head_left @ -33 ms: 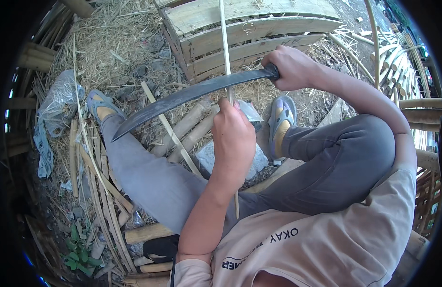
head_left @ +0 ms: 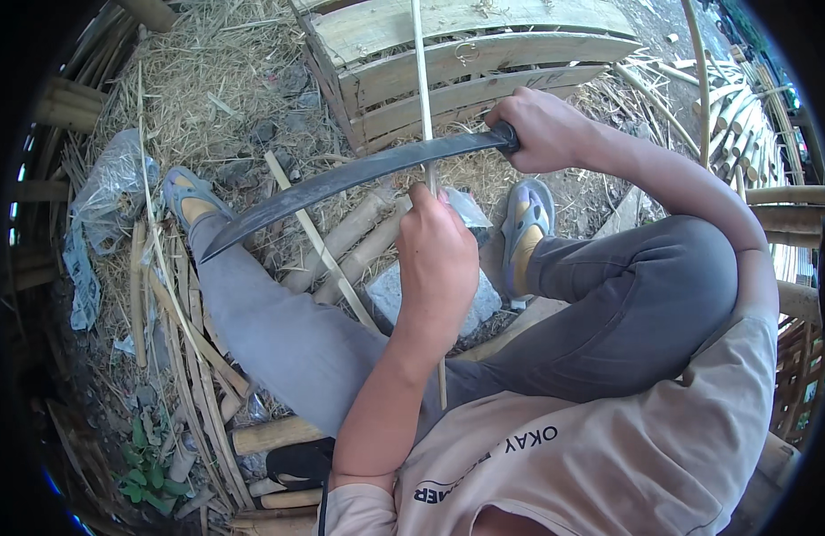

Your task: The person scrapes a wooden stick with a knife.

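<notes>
My right hand is closed round the dark handle of a long curved machete. Its grey blade reaches leftward, and the tip lies over my left shin. My left hand grips a thin pale bamboo strip that runs from the top of the view down to my lap. Just above my left fist, the blade crosses in front of the strip and appears to touch it. Below that hand a grey stone block sits partly hidden between my legs.
A slatted wooden crate stands ahead. Cut bamboo poles lie between my sandalled feet, and several strips are on the left beside a plastic bag. A bamboo pile is at the far right. Straw covers the ground.
The machete has shifted very slightly to the left, its tip a little farther out over my shin. Both hands keep their holds.
</notes>
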Action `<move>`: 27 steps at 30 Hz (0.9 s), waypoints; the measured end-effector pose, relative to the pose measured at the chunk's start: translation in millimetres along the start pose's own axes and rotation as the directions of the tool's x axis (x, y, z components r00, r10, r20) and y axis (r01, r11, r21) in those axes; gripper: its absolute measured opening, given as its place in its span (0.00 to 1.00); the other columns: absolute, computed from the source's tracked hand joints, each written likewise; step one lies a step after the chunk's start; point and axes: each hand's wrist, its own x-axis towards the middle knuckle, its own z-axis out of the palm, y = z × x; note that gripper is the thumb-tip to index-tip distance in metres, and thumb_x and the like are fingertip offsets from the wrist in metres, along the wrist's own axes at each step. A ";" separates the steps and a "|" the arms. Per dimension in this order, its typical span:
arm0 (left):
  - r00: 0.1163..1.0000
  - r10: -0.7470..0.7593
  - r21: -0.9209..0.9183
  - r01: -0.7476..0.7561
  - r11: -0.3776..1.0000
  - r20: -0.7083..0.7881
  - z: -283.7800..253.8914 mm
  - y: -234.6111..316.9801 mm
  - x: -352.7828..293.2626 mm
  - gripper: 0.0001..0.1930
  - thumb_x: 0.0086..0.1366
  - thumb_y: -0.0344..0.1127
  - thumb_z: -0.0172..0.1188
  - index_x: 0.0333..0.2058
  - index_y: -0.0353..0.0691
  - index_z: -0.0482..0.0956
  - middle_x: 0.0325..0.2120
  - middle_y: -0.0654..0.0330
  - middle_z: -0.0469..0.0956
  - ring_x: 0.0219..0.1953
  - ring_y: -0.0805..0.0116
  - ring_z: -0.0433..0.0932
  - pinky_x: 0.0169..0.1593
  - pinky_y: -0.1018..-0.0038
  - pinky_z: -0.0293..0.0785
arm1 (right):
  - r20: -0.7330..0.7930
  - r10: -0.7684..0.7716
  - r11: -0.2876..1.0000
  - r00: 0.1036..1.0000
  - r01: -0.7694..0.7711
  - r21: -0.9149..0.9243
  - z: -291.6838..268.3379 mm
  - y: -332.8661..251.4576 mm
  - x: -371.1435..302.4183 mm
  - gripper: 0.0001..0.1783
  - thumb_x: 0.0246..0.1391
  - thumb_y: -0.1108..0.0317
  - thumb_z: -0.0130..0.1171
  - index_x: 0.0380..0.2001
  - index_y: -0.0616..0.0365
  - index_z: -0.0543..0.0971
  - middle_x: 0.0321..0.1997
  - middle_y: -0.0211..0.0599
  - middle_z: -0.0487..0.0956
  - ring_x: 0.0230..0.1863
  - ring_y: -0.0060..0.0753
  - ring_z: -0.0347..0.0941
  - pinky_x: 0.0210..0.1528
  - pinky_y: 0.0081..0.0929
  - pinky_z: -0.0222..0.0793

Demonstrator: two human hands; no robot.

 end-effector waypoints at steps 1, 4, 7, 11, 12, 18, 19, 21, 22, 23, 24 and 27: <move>0.999 0.037 0.000 -0.037 0.999 -0.025 1.6 -2.3 -0.4 0.12 0.73 0.31 0.45 0.37 0.24 0.71 0.25 0.36 0.77 0.32 0.33 0.78 0.37 0.47 0.69 | 0.001 -0.004 1.000 1.000 0.004 0.001 -3.7 -8.9 2.1 0.11 0.33 0.74 0.57 0.25 0.63 0.82 0.20 0.54 0.77 0.29 0.60 0.77 0.34 0.47 0.73; 0.999 0.030 -0.012 -0.030 0.999 -0.021 0.0 1.5 -1.3 0.12 0.72 0.31 0.46 0.37 0.24 0.71 0.25 0.35 0.77 0.32 0.33 0.78 0.37 0.48 0.69 | 0.081 0.050 0.998 0.995 -0.048 -0.029 -10.4 -22.0 1.3 0.12 0.33 0.73 0.60 0.27 0.64 0.82 0.23 0.55 0.80 0.32 0.59 0.79 0.37 0.47 0.77; 0.997 0.065 -0.036 -0.067 0.997 -0.049 2.6 -0.4 -2.5 0.12 0.73 0.31 0.45 0.37 0.25 0.71 0.25 0.36 0.76 0.31 0.33 0.78 0.36 0.48 0.69 | 0.029 0.036 0.996 0.999 -0.033 -0.087 -10.9 -23.1 3.6 0.13 0.31 0.73 0.61 0.28 0.63 0.83 0.24 0.54 0.81 0.32 0.58 0.80 0.38 0.47 0.77; 0.997 0.062 -0.030 -0.063 0.998 -0.043 3.6 1.9 -3.5 0.12 0.73 0.31 0.44 0.36 0.25 0.71 0.24 0.36 0.76 0.30 0.34 0.78 0.34 0.49 0.69 | 0.023 0.053 0.993 0.998 -0.050 -0.107 -9.9 -15.1 10.0 0.14 0.30 0.72 0.63 0.28 0.62 0.83 0.25 0.52 0.81 0.32 0.57 0.80 0.38 0.47 0.77; 0.997 0.060 -0.032 -0.061 0.998 -0.040 3.5 0.9 -3.8 0.12 0.73 0.31 0.44 0.36 0.25 0.70 0.23 0.36 0.76 0.30 0.34 0.78 0.34 0.49 0.69 | 0.002 0.025 0.992 1.000 -0.025 -0.126 -8.4 -12.4 11.8 0.14 0.30 0.72 0.63 0.28 0.62 0.83 0.25 0.51 0.81 0.32 0.57 0.80 0.38 0.46 0.77; 0.997 0.072 -0.024 -0.073 0.997 -0.038 -3.7 -0.7 -4.4 0.12 0.74 0.31 0.44 0.36 0.26 0.70 0.21 0.38 0.75 0.27 0.34 0.76 0.32 0.49 0.66 | -0.022 0.073 0.988 0.997 -0.075 -0.136 -4.4 0.3 14.7 0.13 0.32 0.72 0.63 0.28 0.63 0.83 0.24 0.49 0.81 0.31 0.57 0.80 0.38 0.45 0.77; 0.995 0.082 0.001 -0.082 0.997 -0.049 -4.5 -1.2 -4.5 0.12 0.74 0.32 0.44 0.36 0.26 0.70 0.20 0.38 0.74 0.26 0.34 0.76 0.31 0.49 0.66 | -0.022 0.073 0.988 0.997 -0.075 -0.136 -1.5 7.9 13.6 0.13 0.32 0.72 0.63 0.28 0.63 0.83 0.24 0.49 0.81 0.31 0.57 0.80 0.38 0.45 0.77; 0.997 0.069 -0.008 -0.069 0.998 -0.035 -8.1 2.2 -6.0 0.12 0.74 0.31 0.45 0.35 0.26 0.70 0.20 0.38 0.74 0.25 0.34 0.75 0.31 0.49 0.66 | -0.250 0.093 0.992 0.964 -0.110 -0.056 4.6 29.5 8.2 0.12 0.33 0.74 0.62 0.28 0.64 0.83 0.24 0.51 0.81 0.30 0.57 0.80 0.38 0.45 0.77; 0.998 0.053 -0.016 -0.054 0.998 -0.022 -9.9 3.5 -7.1 0.12 0.74 0.31 0.45 0.35 0.26 0.70 0.20 0.39 0.74 0.25 0.35 0.75 0.31 0.48 0.66 | -0.165 0.225 0.974 0.960 -0.229 -0.001 1.3 39.5 9.5 0.13 0.35 0.75 0.61 0.30 0.66 0.83 0.25 0.54 0.81 0.31 0.57 0.80 0.39 0.45 0.77; 0.998 0.056 -0.021 -0.056 0.998 -0.023 -7.9 4.3 -7.7 0.12 0.74 0.31 0.45 0.35 0.26 0.70 0.20 0.39 0.74 0.25 0.35 0.75 0.31 0.48 0.66 | -0.166 0.226 0.973 0.960 -0.230 -0.007 1.2 49.9 6.6 0.13 0.35 0.75 0.61 0.30 0.66 0.83 0.25 0.54 0.81 0.31 0.57 0.80 0.39 0.45 0.77; 0.998 0.054 -0.022 -0.054 0.998 -0.020 -6.0 5.2 -8.4 0.12 0.74 0.31 0.45 0.35 0.26 0.69 0.20 0.39 0.74 0.25 0.35 0.76 0.30 0.49 0.66 | -0.189 0.232 0.971 0.954 -0.239 -0.017 3.1 58.1 3.0 0.14 0.35 0.75 0.61 0.31 0.66 0.84 0.26 0.56 0.81 0.31 0.57 0.81 0.39 0.45 0.77; 0.999 0.041 -0.021 -0.041 0.999 -0.021 -5.6 4.1 -5.8 0.12 0.74 0.31 0.45 0.34 0.26 0.69 0.19 0.39 0.74 0.25 0.36 0.76 0.30 0.50 0.67 | -0.201 0.227 0.967 0.953 -0.246 -0.071 6.5 59.2 -1.0 0.16 0.35 0.75 0.60 0.33 0.66 0.84 0.26 0.58 0.81 0.32 0.57 0.81 0.40 0.43 0.77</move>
